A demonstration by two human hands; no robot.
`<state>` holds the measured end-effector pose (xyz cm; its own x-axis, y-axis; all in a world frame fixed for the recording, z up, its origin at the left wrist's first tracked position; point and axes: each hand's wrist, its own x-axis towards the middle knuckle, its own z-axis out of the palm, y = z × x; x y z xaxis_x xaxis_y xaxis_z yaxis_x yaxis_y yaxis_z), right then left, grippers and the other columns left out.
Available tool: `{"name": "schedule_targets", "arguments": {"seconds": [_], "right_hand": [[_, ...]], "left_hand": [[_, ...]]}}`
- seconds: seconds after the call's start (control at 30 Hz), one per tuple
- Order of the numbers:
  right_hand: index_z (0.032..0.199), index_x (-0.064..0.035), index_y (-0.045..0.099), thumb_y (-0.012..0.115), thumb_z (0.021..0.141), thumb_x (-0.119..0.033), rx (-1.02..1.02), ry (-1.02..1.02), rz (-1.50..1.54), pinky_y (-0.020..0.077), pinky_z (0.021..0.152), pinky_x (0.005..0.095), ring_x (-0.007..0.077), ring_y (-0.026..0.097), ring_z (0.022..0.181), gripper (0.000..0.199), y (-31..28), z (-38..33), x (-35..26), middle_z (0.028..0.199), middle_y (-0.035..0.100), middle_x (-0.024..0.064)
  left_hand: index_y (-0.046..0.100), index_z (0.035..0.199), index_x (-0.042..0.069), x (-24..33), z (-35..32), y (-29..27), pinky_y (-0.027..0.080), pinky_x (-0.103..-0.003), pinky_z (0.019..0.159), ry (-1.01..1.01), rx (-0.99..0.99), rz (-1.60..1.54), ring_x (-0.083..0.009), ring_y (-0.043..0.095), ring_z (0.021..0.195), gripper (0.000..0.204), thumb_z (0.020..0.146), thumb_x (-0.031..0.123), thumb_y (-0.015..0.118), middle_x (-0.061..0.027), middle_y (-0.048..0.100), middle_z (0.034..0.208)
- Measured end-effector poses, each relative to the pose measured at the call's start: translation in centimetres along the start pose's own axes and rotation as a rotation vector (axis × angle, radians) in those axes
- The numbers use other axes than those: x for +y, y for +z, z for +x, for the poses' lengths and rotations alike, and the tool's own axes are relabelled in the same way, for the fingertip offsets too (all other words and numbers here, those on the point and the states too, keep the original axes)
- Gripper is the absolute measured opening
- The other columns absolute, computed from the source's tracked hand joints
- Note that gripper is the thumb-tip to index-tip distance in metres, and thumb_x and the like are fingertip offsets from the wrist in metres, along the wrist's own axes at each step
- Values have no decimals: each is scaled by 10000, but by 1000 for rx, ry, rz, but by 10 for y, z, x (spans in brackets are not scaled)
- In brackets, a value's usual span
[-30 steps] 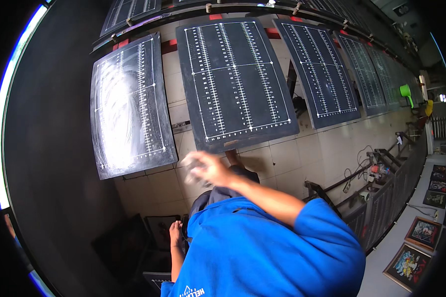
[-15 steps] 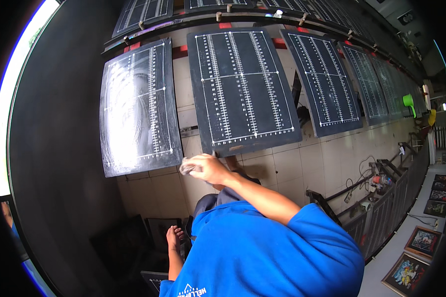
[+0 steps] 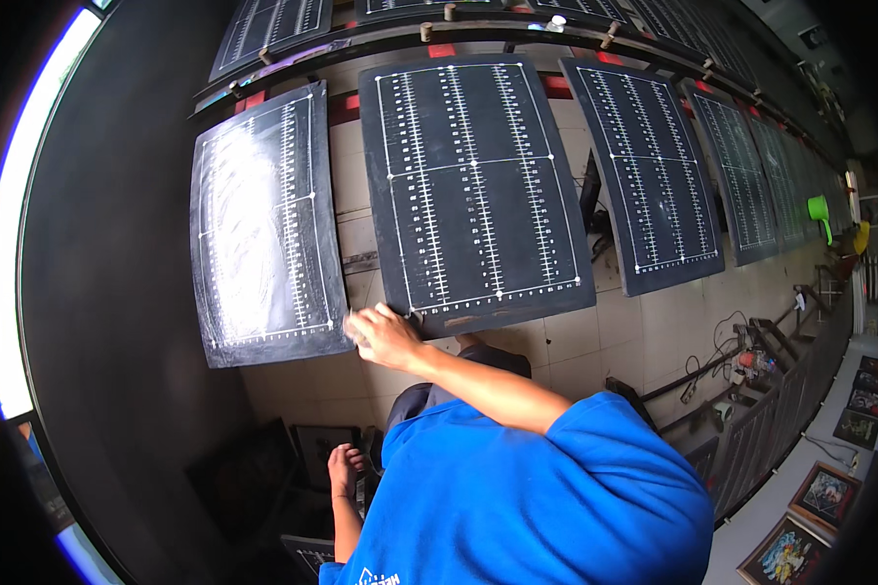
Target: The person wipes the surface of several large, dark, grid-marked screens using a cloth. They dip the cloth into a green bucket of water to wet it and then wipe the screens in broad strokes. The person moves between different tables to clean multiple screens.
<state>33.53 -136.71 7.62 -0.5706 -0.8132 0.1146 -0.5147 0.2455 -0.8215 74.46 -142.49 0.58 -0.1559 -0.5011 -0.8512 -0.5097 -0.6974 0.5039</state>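
Note:
My right hand [image 3: 385,334] reaches up and left from my blue sleeve, closed on a small pale pad [image 3: 353,328]. It presses at the lower right corner of the left dark ruled panel [image 3: 263,224], whose face is smeared white. The middle dark ruled panel [image 3: 473,185], with clean white scale lines, hangs just right of the hand. Lower down, my left hand [image 3: 342,468] lies flat by dark framed pieces on the floor, holding nothing.
More ruled panels [image 3: 654,166] hang in a row to the right on a tiled wall [image 3: 595,341]. A metal rack with cables [image 3: 751,361] stands at the right. Framed pictures [image 3: 829,492] lie at the lower right. A dark wall [image 3: 107,292] closes the left.
My right hand has slid down and left, from the middle panel's lower left corner to the left panel's lower right corner. The left hand has stayed low.

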Motion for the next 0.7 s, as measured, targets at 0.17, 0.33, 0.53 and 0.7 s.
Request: {"name": "schedule_targets", "arguments": {"seconds": [0.17,0.33,0.53,0.7], "right_hand": [[1176,-54,544,741,814,-110,309,377,420,550,781,359,216,660,904,416,-212,5,67,1004,661,111],[1141,-88,621,724,836,-159,998,724,-657,492,758,458,319,590,876,331,-272,58,173,963,662,147],[933,-63,680,751,697,-147,-41,-139,29,498,876,468,286,662,924,261,-43,70,41,896,690,144],[1097,-39,639,686,794,-85,289,269,439,515,876,413,284,661,992,309,-204,89,91,1068,682,156]], "left_hand": [[607,951,61,-90,-16,-60,488,-308,559,251,-69,487,-161,592,640,294,1028,328,509,-51,636,766],[592,888,62,-75,-46,-11,476,-310,550,-72,-75,231,-161,570,615,253,1028,259,517,-46,615,735],[595,1070,66,79,-17,95,499,-277,660,114,-76,90,-127,594,735,278,1053,316,475,-38,634,887],[584,1030,64,0,-49,58,437,-248,547,161,21,186,-119,547,659,251,1048,294,485,-23,590,814]]}}
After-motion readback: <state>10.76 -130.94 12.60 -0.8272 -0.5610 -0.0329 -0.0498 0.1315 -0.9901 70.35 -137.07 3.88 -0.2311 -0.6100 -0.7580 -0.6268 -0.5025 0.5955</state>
